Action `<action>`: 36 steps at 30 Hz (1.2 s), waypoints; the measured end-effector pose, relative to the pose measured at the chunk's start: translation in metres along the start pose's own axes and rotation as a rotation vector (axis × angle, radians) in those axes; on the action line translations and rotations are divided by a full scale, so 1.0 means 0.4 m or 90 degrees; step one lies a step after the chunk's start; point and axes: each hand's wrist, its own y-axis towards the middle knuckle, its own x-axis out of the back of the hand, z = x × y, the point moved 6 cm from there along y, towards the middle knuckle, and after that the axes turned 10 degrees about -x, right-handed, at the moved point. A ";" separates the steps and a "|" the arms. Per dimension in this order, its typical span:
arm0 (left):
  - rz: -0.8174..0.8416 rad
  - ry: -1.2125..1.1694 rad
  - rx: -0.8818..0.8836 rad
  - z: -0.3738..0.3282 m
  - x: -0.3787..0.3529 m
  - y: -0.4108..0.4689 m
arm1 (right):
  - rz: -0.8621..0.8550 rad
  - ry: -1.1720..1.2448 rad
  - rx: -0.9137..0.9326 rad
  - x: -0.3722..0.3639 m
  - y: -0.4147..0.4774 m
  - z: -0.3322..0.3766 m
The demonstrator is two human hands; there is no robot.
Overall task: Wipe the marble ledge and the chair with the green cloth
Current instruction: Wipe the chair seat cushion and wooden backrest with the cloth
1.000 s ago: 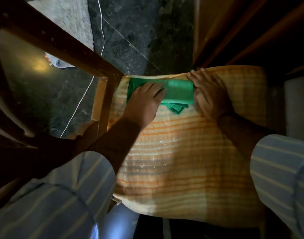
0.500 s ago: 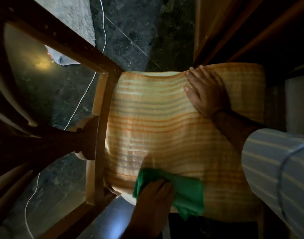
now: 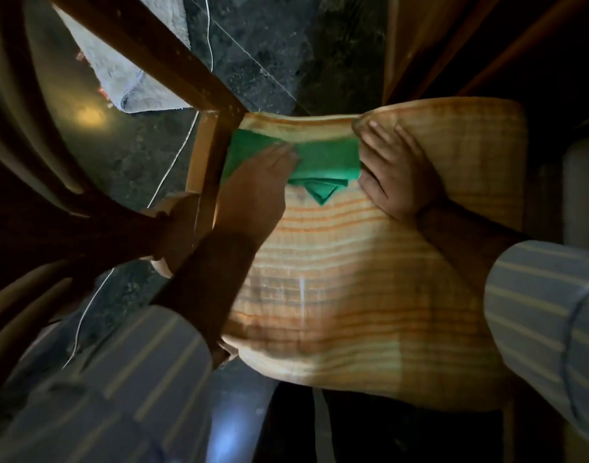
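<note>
I look down on a wooden chair point(image 3: 203, 152) with an orange and cream striped seat cushion point(image 3: 369, 279). The folded green cloth point(image 3: 326, 160) lies flat along the cushion's far edge. My left hand point(image 3: 256, 185) presses down on the cloth's left part, fingers together and pointing right. My right hand point(image 3: 396, 168) rests flat on the cushion just right of the cloth, its fingers spread, touching the cloth's right end. No marble ledge shows in this view.
A dark wooden chair rail point(image 3: 146, 51) crosses the upper left. Below it lie dark speckled floor point(image 3: 269, 45), a thin white cord point(image 3: 172, 162) and a grey rag point(image 3: 136, 88). Dark wooden furniture point(image 3: 486, 45) stands at the upper right.
My left hand has carried the green cloth from the cushion's near edge back up to its far edge. The right hand has stayed flat on the far right of the cushion.
</note>
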 end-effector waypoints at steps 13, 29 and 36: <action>0.116 -0.081 -0.018 -0.216 -0.186 -0.597 | 0.013 -0.023 -0.024 -0.003 0.003 0.002; 0.033 -0.078 0.020 -0.091 -0.114 -0.134 | 0.004 -0.049 -0.045 0.004 -0.011 0.013; 0.049 -0.149 -0.065 -0.313 -0.222 -0.534 | 0.040 -0.038 -0.047 0.005 -0.012 0.016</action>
